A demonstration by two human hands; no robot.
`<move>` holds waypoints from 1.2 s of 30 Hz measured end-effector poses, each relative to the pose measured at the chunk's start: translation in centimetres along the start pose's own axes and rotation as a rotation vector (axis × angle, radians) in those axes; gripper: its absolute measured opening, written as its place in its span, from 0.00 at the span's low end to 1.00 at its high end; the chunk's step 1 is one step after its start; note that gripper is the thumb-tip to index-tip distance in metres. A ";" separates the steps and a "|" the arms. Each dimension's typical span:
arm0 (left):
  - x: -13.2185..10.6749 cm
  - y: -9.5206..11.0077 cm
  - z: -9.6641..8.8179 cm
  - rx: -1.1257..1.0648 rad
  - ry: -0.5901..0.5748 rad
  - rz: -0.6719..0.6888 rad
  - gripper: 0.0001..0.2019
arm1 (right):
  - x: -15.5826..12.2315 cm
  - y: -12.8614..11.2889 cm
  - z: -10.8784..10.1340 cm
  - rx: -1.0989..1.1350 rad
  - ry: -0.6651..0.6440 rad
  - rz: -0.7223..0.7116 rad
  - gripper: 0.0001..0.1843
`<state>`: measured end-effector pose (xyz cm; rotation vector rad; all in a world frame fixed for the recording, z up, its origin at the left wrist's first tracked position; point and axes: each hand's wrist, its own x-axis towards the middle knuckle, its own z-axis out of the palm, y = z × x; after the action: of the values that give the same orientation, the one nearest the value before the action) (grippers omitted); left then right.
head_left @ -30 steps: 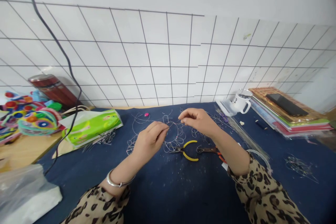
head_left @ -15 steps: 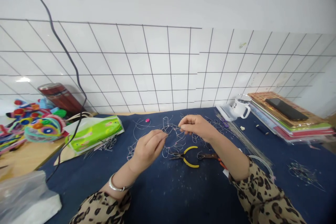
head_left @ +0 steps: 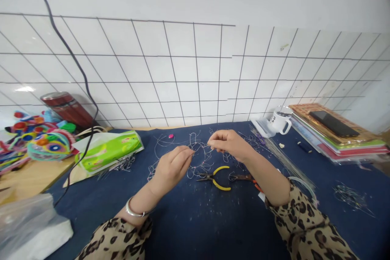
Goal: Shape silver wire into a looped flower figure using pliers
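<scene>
A thin silver wire frame (head_left: 199,158) of loops is held up over the dark blue cloth (head_left: 213,219). My left hand (head_left: 172,166) pinches its left side, fingers closed. On the frame's upper right edge my right hand (head_left: 228,144) is pinched shut. Just below the frame lie yellow-handled pliers (head_left: 217,178) and, to their right, orange-handled pliers (head_left: 245,178). More bent wire lies spread on the cloth around the frame.
A green tissue pack (head_left: 108,151), colourful craft pieces (head_left: 39,140) and a red flask (head_left: 65,107) sit at the left. A white mug (head_left: 280,120), straight wires (head_left: 283,158) and a stack of sheets with a phone (head_left: 333,124) are at the right. A black cable (head_left: 76,77) hangs at the left.
My hands and the wire frame have barely shifted on the cloth; the camera tilted, first up, then slightly down. Both pinches remain on the frame.
</scene>
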<state>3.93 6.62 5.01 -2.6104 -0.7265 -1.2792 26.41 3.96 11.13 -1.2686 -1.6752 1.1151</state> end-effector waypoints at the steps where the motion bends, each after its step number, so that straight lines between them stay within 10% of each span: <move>1: 0.0 0.0 0.1 0.003 -0.015 0.000 0.09 | 0.0 0.0 0.1 0.007 -0.015 0.000 0.10; 17: 0.6 0.2 -0.1 0.026 -0.051 -0.123 0.06 | -0.3 -0.2 1.8 -0.097 -0.037 -0.187 0.16; 29: 1.3 -0.6 -1.2 0.105 0.156 -0.227 0.05 | -0.2 0.1 2.1 -0.498 0.019 -0.097 0.18; 36: 0.9 -1.4 -0.9 0.128 0.141 -0.211 0.06 | 0.2 0.3 3.9 -0.297 0.046 0.020 0.17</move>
<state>3.06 7.89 6.14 -2.3663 -1.0428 -1.4036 22.95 3.41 9.50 -1.4844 -1.8457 0.8631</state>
